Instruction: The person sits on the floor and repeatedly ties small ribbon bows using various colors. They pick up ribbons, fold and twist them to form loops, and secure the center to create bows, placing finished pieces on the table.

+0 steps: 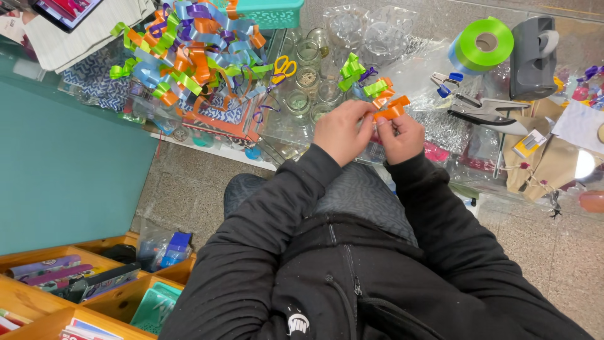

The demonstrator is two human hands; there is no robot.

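Fingertips of both hands are hidden behind the orange ribbon loop (390, 112), held over the glass counter (440, 19). The left hand (340, 131) and right hand (400, 136) pinch it together. One green ribbon roll (483, 43) and one yellow scissors (284, 68) lie near.

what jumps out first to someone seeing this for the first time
Probably the big heap of curled ribbon bows in orange, green, blue and purple at top left on the glass counter. Next, at the centre, the left hand and right hand pinch a small orange and green ribbon bow between them. A bright green ribbon roll stands at upper right.
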